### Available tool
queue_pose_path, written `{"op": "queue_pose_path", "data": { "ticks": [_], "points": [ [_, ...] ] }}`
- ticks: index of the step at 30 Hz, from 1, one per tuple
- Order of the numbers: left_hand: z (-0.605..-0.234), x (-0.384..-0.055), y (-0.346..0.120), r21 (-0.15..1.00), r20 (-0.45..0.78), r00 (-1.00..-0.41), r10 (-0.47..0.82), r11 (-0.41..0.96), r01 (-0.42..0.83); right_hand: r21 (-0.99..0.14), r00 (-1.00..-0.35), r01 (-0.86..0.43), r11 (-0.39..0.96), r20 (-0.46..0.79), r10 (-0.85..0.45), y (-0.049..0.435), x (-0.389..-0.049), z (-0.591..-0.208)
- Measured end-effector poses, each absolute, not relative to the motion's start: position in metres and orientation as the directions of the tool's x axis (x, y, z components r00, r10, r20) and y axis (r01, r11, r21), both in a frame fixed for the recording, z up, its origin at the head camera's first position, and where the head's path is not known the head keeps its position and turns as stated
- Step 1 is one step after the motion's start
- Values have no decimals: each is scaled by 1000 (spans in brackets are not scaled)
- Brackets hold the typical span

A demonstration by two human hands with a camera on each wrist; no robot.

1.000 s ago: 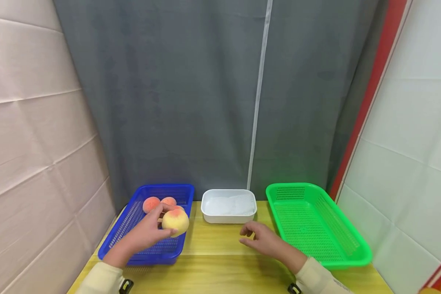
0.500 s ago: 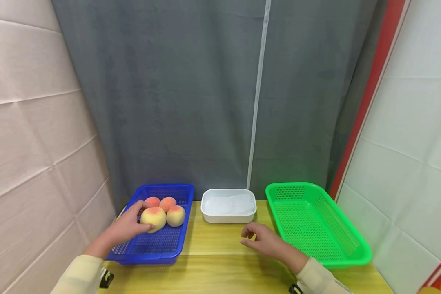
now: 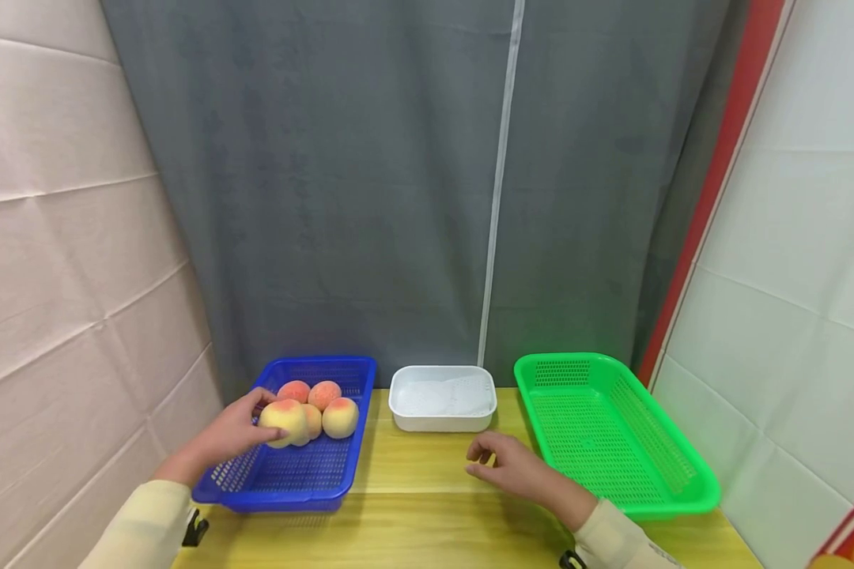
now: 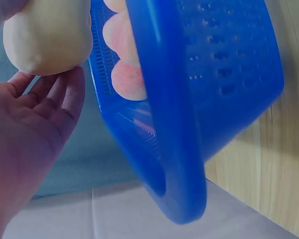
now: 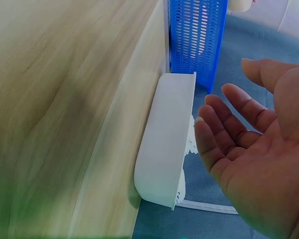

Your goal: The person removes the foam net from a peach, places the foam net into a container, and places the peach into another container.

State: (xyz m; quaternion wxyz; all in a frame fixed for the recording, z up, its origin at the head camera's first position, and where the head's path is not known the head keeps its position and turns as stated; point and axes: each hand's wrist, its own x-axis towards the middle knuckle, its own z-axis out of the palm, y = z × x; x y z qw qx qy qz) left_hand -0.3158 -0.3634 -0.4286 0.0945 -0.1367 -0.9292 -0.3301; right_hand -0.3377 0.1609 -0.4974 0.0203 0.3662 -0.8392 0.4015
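My left hand [image 3: 228,436] grips a yellow peach [image 3: 279,420] with a red blush, at the left side of the blue basket [image 3: 306,503]. In the left wrist view the peach [image 4: 50,37] is up at the rim's height, above the fingers. Several other peaches lie in the basket, among them a redder peach [image 3: 324,395] at the back and a yellow peach [image 3: 340,418] at the right. Some are partly hidden behind the held one. My right hand [image 3: 515,468] hovers over the table with loosely curled fingers and nothing in them, nearest to a white tray [image 3: 443,424].
Some white material [image 3: 447,397] lies inside the white tray, at the middle back of the wooden table [image 3: 413,521]. On the right stands a green basket [image 3: 683,506]. A grey curtain [image 3: 341,182] closes the back, with pale walls at both sides.
My left hand has moved left with the peach in its grip, from the basket's right side to its left. More peaches behind it have come into view. My right hand has stayed in place.
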Motion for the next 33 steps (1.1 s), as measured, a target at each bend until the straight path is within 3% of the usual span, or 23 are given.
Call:
{"op": "queue_pose_path", "data": {
  "ticks": [6,15,27,33],
  "points": [
    [-428,-321,-371,540,247,-944,220,777,323,-648,-740,-623,438,308,-598,162,-338,-501],
    [-430,-335,-375,439,129,-951,283,843,310,-648,-753,-608,459,288,-591,162,-338,-501],
    [-437,-345,-382,395,-33,-944,329,872,290,-655,-737,-626,424,317,-597,159,-336,-501],
    [-446,-349,-376,374,-105,-965,242,908,188,-650,-736,-628,428,316,-599,160,-336,-503]
  ]
}}
